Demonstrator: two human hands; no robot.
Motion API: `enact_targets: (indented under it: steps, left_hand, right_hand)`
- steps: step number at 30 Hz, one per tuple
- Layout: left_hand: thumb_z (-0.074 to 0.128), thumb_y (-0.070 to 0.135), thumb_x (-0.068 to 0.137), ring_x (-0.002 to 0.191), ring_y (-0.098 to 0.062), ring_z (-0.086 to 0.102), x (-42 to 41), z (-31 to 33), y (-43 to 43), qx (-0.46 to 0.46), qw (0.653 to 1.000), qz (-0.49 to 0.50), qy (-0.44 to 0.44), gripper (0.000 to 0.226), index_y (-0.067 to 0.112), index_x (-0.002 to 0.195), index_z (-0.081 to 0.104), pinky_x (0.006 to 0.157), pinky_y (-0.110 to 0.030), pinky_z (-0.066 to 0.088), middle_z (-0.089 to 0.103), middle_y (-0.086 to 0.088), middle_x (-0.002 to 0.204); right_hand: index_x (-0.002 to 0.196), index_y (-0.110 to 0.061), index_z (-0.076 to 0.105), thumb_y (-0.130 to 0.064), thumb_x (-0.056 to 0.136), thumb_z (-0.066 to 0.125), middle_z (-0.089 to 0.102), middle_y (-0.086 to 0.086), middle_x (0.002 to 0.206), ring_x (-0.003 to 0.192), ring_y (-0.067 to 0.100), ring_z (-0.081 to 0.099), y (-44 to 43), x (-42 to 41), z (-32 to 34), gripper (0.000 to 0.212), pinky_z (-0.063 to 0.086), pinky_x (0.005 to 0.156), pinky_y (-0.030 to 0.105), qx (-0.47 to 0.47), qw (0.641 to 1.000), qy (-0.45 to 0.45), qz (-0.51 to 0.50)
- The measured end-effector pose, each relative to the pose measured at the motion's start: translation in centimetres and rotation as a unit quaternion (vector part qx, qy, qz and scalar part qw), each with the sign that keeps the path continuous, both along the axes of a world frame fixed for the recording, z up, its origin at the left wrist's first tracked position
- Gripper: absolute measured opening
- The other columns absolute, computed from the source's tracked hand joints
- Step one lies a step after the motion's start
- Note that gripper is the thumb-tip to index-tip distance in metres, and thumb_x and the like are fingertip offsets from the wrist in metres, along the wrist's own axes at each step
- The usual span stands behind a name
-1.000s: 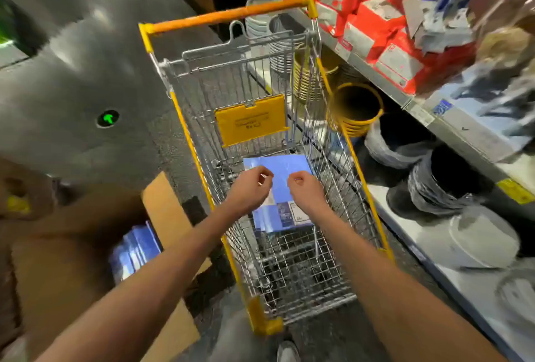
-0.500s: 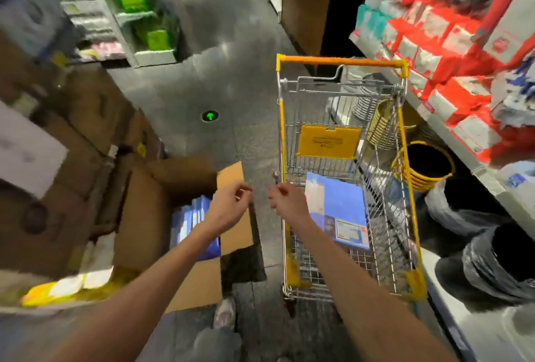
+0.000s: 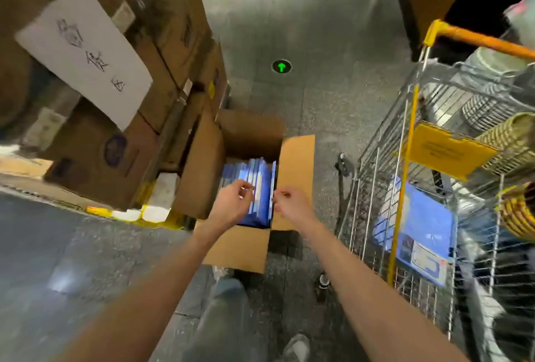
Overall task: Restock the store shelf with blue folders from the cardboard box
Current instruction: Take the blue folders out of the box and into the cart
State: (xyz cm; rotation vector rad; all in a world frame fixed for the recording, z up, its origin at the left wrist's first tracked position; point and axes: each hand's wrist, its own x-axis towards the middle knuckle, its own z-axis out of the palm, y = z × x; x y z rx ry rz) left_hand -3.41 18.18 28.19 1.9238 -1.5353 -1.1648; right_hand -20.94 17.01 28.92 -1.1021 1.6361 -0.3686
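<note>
Now left hand [image 3: 231, 206], right hand [image 3: 290, 203] at blue folders [image 3: 261, 177], one cardboard box [image 3: 298, 170]; grip unclear.

blue folders [image 3: 262, 179], brown cardboard box [image 3: 202, 170]

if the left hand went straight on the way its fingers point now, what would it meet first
Most likely the top edges of the upright blue folders packed in the open brown cardboard box. The left hand points down into them; whether its fingertips touch them yet is unclear.
</note>
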Motion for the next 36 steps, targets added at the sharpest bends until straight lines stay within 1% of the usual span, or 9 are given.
enact_targets:
  steps: [6,8,11,18,21,24,28,32,36]
  left_hand:
    - [0.053,0.026,0.101,0.084,-0.022,0.071,5.5,-4.8,-5.9,0.065,0.998,-0.014,-0.003,0.021,0.013,0.113,0.065,0.079,-0.042,0.059,0.075,-0.005,0.096]
    - [0.052,0.027,0.102,0.082,-0.022,0.071,6.9,-7.0,-7.4,0.101,0.994,-0.034,-0.006,0.021,0.016,0.115,0.065,0.078,-0.043,0.059,0.074,-0.005,0.097]
    - [0.051,0.027,0.101,0.078,-0.023,0.071,7.8,-10.1,-8.9,0.142,0.989,-0.040,0.003,0.022,0.018,0.117,0.064,0.074,-0.046,0.059,0.074,-0.004,0.096]
    - [0.054,0.023,0.101,0.078,-0.024,0.073,7.1,-20.5,-12.6,0.192,0.981,0.027,0.023,0.019,0.013,0.111,0.066,0.072,-0.036,0.058,0.077,-0.005,0.092]
    - [0.054,0.025,0.101,0.079,-0.021,0.073,6.6,-25.9,-13.7,0.206,0.976,0.061,0.023,0.021,0.014,0.112,0.068,0.058,-0.027,0.049,0.077,-0.004,0.093]
    - [0.053,0.028,0.103,0.079,-0.019,0.073,5.5,-31.7,-13.8,0.240,0.966,0.095,0.033,0.021,0.016,0.113,0.067,0.053,-0.023,0.044,0.076,-0.002,0.092]
    - [0.051,0.028,0.105,0.073,-0.014,0.071,4.8,-37.0,-13.5,0.269,0.953,0.132,0.050,0.020,0.018,0.114,0.065,0.046,-0.013,0.044,0.075,-0.001,0.095]
    - [0.049,0.027,0.106,0.075,-0.011,0.071,4.6,-40.5,-13.6,0.290,0.941,0.165,0.053,0.020,0.019,0.118,0.062,0.039,-0.008,0.037,0.074,0.003,0.095]
    - [0.050,0.032,0.106,0.078,-0.010,0.073,4.9,-42.5,-13.6,0.300,0.939,0.162,0.046,0.021,0.021,0.118,0.063,0.041,-0.010,0.039,0.073,0.007,0.093]
  right_hand:
    - [0.110,0.013,0.060,-0.024,0.100,0.048,0.066,0.028,0.095,0.095,0.045,0.064,-5.3,4.4,-4.4,0.040,0.052,0.090,0.058,0.050,0.996,0.075,0.020]
    - [0.110,0.001,0.064,-0.027,0.100,0.048,0.068,0.021,0.096,0.089,0.039,0.066,-6.6,5.1,-6.7,0.034,0.054,0.084,0.052,0.076,0.992,0.097,0.028]
    - [0.088,-0.011,0.060,-0.025,0.098,0.048,0.063,0.005,0.079,0.077,0.028,0.062,-7.8,4.9,-11.2,0.021,0.045,0.069,0.038,0.089,0.984,0.134,0.070]
    - [0.122,-0.005,0.059,-0.026,0.103,0.046,0.067,0.014,0.113,0.097,0.031,0.062,-11.5,3.9,-22.3,0.031,0.045,0.077,0.032,0.138,0.978,0.151,0.051]
    - [0.121,-0.002,0.056,-0.024,0.102,0.049,0.065,0.016,0.115,0.092,0.030,0.058,-12.9,3.8,-28.3,0.029,0.039,0.073,0.031,0.123,0.978,0.155,0.061]
    - [0.132,-0.003,0.051,-0.032,0.102,0.051,0.060,0.015,0.126,0.111,0.032,0.058,-13.9,3.7,-34.2,0.042,0.039,0.079,0.031,0.113,0.975,0.171,0.082]
    - [0.128,-0.004,0.048,-0.039,0.099,0.054,0.055,0.013,0.119,0.112,0.033,0.056,-14.5,3.8,-40.3,0.046,0.039,0.076,0.034,0.112,0.974,0.180,0.080]
    - [0.147,-0.007,0.032,-0.044,0.098,0.057,0.041,0.011,0.143,0.129,0.029,0.046,-14.5,4.6,-43.7,0.066,0.045,0.098,0.039,0.120,0.973,0.189,0.058]
    - [0.142,-0.006,0.036,-0.049,0.094,0.062,0.048,0.012,0.136,0.124,0.029,0.050,-15.4,5.6,-46.3,0.070,0.041,0.085,0.032,0.117,0.976,0.179,0.044]
